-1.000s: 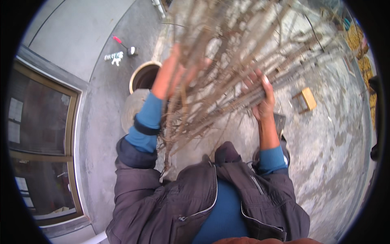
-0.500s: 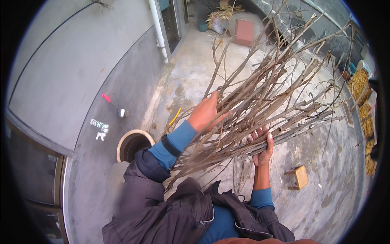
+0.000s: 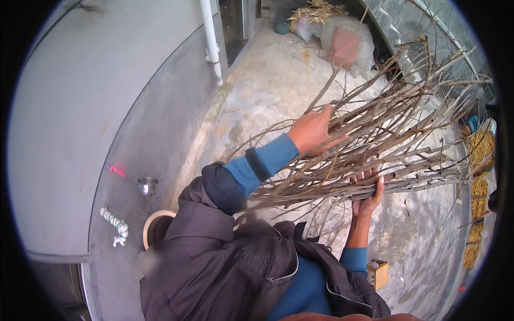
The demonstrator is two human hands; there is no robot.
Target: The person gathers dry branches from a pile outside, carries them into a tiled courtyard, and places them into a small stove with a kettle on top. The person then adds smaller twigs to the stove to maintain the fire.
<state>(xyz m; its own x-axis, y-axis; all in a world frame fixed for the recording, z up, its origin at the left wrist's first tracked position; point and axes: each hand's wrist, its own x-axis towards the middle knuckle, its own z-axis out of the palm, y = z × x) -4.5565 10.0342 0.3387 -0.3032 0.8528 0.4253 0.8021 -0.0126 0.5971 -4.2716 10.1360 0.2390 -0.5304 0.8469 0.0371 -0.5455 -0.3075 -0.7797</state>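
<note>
Branches (image 3: 369,136): big loose bundle across the front of the body, off the floor, tips fanned to upper right. Left hand (image 3: 315,131) is over the top, fingers curled down around the sticks. Right hand (image 3: 368,198) cradles the lower edge, thumb near side, fingers wrapped behind.

Holding tips, my judgement: keep the grips spread and squeeze the two against each other, since nothing visible ties the bundle. Bottom hand should take most of the weight. Watch stray twigs near the sleeves, and swing slowly; the long tips could snag.

Surroundings: concrete floor (image 3: 257,99), blotchy, looks hard and flat. Small wooden stool (image 3: 380,275) just beyond the right sleeve, a trip risk. Left side: round jar (image 3: 146,229), wrapped tap (image 3: 115,223) and metal dipper (image 3: 148,186) by the gray wall. Farther: white pipe (image 3: 211,40), yellow stacks (image 3: 480,195) at right, reddish block (image 3: 344,47) at the back.
</note>
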